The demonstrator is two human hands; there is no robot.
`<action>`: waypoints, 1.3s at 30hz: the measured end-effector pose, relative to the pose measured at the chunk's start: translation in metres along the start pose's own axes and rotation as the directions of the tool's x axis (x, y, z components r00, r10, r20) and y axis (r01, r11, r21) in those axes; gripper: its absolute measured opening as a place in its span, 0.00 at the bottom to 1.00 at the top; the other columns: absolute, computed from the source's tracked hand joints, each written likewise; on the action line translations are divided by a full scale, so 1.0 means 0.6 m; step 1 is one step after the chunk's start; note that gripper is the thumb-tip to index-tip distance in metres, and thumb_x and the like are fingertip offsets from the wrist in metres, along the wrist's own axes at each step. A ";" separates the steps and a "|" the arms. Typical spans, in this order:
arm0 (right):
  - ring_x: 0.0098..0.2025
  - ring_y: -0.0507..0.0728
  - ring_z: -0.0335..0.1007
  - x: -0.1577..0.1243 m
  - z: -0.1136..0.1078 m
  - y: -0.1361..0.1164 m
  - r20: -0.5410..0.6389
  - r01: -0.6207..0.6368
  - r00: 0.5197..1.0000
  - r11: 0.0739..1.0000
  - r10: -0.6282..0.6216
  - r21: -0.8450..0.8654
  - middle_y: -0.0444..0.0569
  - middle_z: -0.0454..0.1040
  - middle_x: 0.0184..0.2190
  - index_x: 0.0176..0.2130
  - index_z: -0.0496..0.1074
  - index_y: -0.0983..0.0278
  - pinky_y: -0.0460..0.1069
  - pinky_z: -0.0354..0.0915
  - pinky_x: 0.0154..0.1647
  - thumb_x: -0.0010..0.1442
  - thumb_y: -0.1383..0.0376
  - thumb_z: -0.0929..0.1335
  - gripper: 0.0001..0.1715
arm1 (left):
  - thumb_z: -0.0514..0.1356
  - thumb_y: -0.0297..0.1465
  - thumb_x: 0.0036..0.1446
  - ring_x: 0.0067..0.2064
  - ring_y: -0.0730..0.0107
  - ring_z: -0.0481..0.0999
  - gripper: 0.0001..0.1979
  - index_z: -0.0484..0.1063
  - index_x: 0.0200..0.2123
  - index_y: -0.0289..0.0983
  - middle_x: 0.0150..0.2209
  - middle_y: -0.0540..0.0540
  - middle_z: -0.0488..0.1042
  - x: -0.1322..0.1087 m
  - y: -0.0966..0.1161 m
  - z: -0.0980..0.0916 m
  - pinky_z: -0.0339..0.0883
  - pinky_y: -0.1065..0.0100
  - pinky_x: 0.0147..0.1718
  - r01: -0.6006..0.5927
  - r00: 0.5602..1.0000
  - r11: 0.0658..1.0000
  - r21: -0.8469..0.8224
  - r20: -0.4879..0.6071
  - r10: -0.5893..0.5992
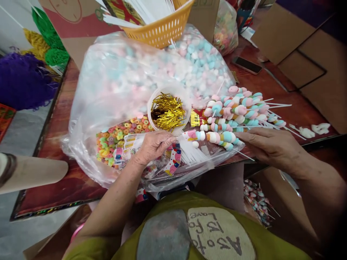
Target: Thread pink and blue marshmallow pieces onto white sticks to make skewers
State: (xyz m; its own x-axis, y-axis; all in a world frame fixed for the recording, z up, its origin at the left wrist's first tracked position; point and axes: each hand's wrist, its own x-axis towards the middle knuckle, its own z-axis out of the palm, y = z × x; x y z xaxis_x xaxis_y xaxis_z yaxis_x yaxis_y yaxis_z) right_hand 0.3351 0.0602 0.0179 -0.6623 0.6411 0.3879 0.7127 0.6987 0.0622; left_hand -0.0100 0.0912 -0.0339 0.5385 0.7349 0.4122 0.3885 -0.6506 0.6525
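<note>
My left hand (pixel 155 146) is closed in a pinch at the left end of a small clear bag with a printed pattern (pixel 189 135). To the right of that bag lies a candy skewer (pixel 217 137) of pink, white and blue marshmallows with gummy rings. My right hand (pixel 268 144) has its fingers together at the skewer's right end; its thumb is hidden. Behind it, finished-looking marshmallow skewers (pixel 238 106) lie in a heap with white sticks pointing right. Below the left hand are printed bags (pixel 173 160) and loose white sticks (pixel 191 151).
A tub of gold twist ties (pixel 169 112) stands before a large bag of marshmallows (pixel 130 72). Gummy rings (pixel 114 139) lie at left. A yellow basket (pixel 159 32), a phone (pixel 247 65) and cardboard boxes (pixel 306 65) are farther back. More skewers (pixel 258 202) sit below the table.
</note>
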 end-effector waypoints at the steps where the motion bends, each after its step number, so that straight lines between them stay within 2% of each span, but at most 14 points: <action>1: 0.27 0.51 0.67 0.004 -0.003 0.005 -0.001 0.030 1.000 0.999 -0.030 0.021 0.47 0.74 0.30 0.47 0.72 0.56 0.44 0.58 0.25 0.59 0.65 0.61 0.18 | 0.49 0.34 0.63 0.32 0.73 0.73 0.15 0.72 0.30 0.36 0.29 0.45 0.75 0.002 -0.002 -0.002 0.65 0.73 0.34 -0.003 1.000 1.000 0.021 0.027 0.003; 4: 0.26 0.50 0.66 0.019 -0.013 0.010 0.083 0.043 0.995 0.996 -0.050 0.084 0.47 0.73 0.30 0.49 0.70 0.58 0.44 0.57 0.24 0.61 0.67 0.60 0.19 | 0.48 0.35 0.63 0.32 0.73 0.74 0.16 0.72 0.31 0.36 0.28 0.45 0.75 0.008 -0.007 -0.004 0.65 0.73 0.34 -0.039 0.995 0.998 0.058 0.092 0.034; 7: 0.32 0.50 0.69 0.034 -0.017 0.005 0.186 -0.021 0.982 0.980 -0.017 0.199 0.49 0.74 0.34 0.50 0.69 0.61 0.43 0.60 0.30 0.63 0.69 0.58 0.19 | 0.48 0.35 0.64 0.32 0.73 0.74 0.16 0.72 0.34 0.35 0.28 0.46 0.76 0.014 -0.008 -0.002 0.65 0.73 0.33 -0.106 0.989 0.991 0.083 0.112 0.097; 10: 0.36 0.51 0.71 0.051 -0.007 -0.006 0.210 -0.035 0.977 0.969 -0.018 0.245 0.52 0.75 0.37 0.48 0.70 0.64 0.44 0.63 0.34 0.63 0.69 0.58 0.17 | 0.48 0.34 0.64 0.31 0.74 0.74 0.15 0.72 0.35 0.35 0.28 0.47 0.76 0.022 -0.003 -0.001 0.64 0.75 0.31 -0.153 0.984 0.982 0.108 0.106 0.142; 14: 0.32 0.54 0.71 0.071 0.013 -0.017 0.275 -0.020 0.961 0.979 -0.038 0.204 0.51 0.75 0.34 0.45 0.72 0.64 0.46 0.62 0.28 0.62 0.67 0.58 0.17 | 0.49 0.35 0.63 0.27 0.76 0.73 0.15 0.72 0.32 0.35 0.25 0.48 0.75 0.029 0.002 -0.006 0.62 0.76 0.27 -0.187 0.981 0.968 0.170 0.075 0.176; 19: 0.35 0.55 0.71 0.084 0.014 -0.016 0.307 -0.080 0.951 0.941 -0.025 0.327 0.50 0.74 0.35 0.44 0.72 0.62 0.48 0.63 0.33 0.63 0.64 0.58 0.17 | 0.50 0.34 0.63 0.30 0.75 0.75 0.14 0.72 0.32 0.34 0.27 0.47 0.76 0.023 -0.005 -0.010 0.64 0.77 0.30 -0.110 0.994 0.987 0.118 0.038 0.106; 22: 0.33 0.55 0.70 0.093 0.025 -0.026 0.362 -0.119 0.932 0.922 -0.023 0.367 0.49 0.74 0.31 0.41 0.72 0.63 0.47 0.62 0.33 0.63 0.62 0.57 0.18 | 0.49 0.34 0.63 0.30 0.75 0.75 0.15 0.72 0.30 0.34 0.27 0.47 0.76 0.017 -0.008 -0.002 0.65 0.76 0.31 -0.082 0.996 0.989 0.120 0.030 0.079; 24: 0.31 0.54 0.69 0.099 0.038 -0.039 0.380 -0.156 0.925 0.926 0.015 0.343 0.49 0.73 0.29 0.39 0.73 0.64 0.47 0.60 0.31 0.63 0.62 0.57 0.18 | 0.49 0.35 0.63 0.30 0.75 0.74 0.16 0.72 0.30 0.34 0.26 0.47 0.75 0.013 -0.008 0.004 0.65 0.75 0.31 -0.053 0.998 0.990 0.129 -0.037 0.059; 26: 0.31 0.55 0.68 0.097 0.048 -0.049 0.339 -0.171 0.939 0.939 0.063 0.298 0.50 0.74 0.30 0.40 0.73 0.65 0.47 0.59 0.30 0.63 0.63 0.57 0.18 | 0.48 0.36 0.63 0.28 0.76 0.73 0.18 0.72 0.30 0.34 0.25 0.48 0.74 0.010 -0.009 0.010 0.65 0.75 0.30 -0.004 0.993 0.993 0.116 -0.119 0.018; 28: 0.33 0.56 0.69 0.088 0.051 -0.051 0.275 -0.174 0.956 0.955 0.105 0.239 0.52 0.74 0.32 0.42 0.73 0.66 0.48 0.59 0.30 0.62 0.63 0.58 0.18 | 0.47 0.37 0.64 0.28 0.76 0.73 0.19 0.73 0.30 0.34 0.25 0.47 0.75 0.007 -0.011 0.013 0.65 0.75 0.30 0.020 0.992 0.996 0.092 -0.129 -0.008; 31: 0.34 0.57 0.69 0.068 0.045 -0.047 0.248 -0.177 0.961 0.959 0.120 0.223 0.54 0.75 0.33 0.41 0.73 0.66 0.48 0.59 0.31 0.62 0.63 0.59 0.17 | 0.53 0.44 0.59 0.35 0.71 0.76 0.19 0.74 0.37 0.34 0.34 0.43 0.78 0.004 -0.014 0.015 0.66 0.73 0.35 -0.013 0.998 0.997 0.073 -0.062 0.018; 33: 0.33 0.55 0.69 0.062 0.040 -0.051 0.256 -0.165 0.962 0.945 0.091 0.282 0.52 0.76 0.33 0.41 0.73 0.65 0.47 0.59 0.32 0.62 0.63 0.59 0.16 | 0.59 0.49 0.51 0.37 0.68 0.77 0.26 0.73 0.44 0.34 0.38 0.42 0.78 0.005 -0.013 0.014 0.66 0.72 0.36 -0.027 1.000 0.994 0.102 -0.010 0.028; 35: 0.33 0.54 0.69 0.065 0.039 -0.063 0.313 -0.152 0.948 0.948 0.060 0.279 0.51 0.75 0.33 0.41 0.73 0.65 0.47 0.58 0.31 0.62 0.64 0.59 0.16 | 0.60 0.51 0.48 0.35 0.67 0.77 0.28 0.72 0.44 0.36 0.36 0.44 0.78 0.010 -0.007 0.011 0.65 0.72 0.33 -0.040 0.996 0.981 0.188 0.081 0.025; 39: 0.32 0.54 0.67 0.088 0.046 -0.096 0.485 -0.139 0.871 0.986 0.076 0.094 0.49 0.74 0.33 0.46 0.71 0.62 0.46 0.51 0.26 0.61 0.69 0.58 0.18 | 0.57 0.49 0.53 0.31 0.70 0.74 0.20 0.73 0.36 0.37 0.29 0.48 0.76 0.023 0.016 0.006 0.58 0.73 0.27 -0.077 0.954 0.934 0.348 0.299 -0.033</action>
State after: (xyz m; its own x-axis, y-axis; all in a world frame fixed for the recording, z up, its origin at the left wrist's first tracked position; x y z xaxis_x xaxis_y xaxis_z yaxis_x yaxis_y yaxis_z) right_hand 0.2527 0.0623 0.0095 -0.6346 0.7659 -0.1036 0.7728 0.6296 -0.0795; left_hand 0.0036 0.0945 -0.0243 0.7243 0.6652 0.1813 0.5820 -0.7309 0.3566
